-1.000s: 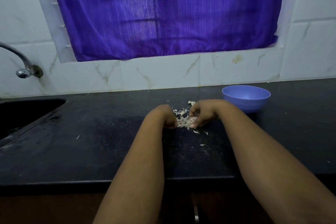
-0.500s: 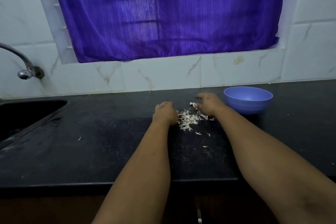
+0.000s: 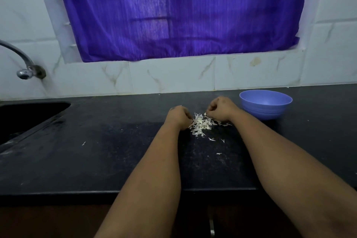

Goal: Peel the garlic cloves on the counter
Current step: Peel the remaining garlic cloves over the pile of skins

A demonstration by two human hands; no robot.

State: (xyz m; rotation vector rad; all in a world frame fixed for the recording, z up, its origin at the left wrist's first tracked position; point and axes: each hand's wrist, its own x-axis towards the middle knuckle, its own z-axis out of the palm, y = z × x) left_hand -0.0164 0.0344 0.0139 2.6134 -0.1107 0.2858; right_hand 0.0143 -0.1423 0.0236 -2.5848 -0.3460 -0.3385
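A heap of white garlic skins lies on the black counter, between my two hands. My right hand is at the heap's far right edge, its fingertips pinching a small white garlic clove. My left hand rests on the counter at the heap's left edge. Its fingers are curled under and I see nothing held in them. A few loose skin flakes lie nearer to me.
A blue plastic bowl stands just right of my right hand; its contents are not visible. A dark sink and a metal tap are at far left. A tiled wall and a purple curtain stand behind the counter.
My hands were together over the skins a second ago. The right hand then reached to the clove beyond the heap and now pinches it; the left hand stayed at the heap's left side.
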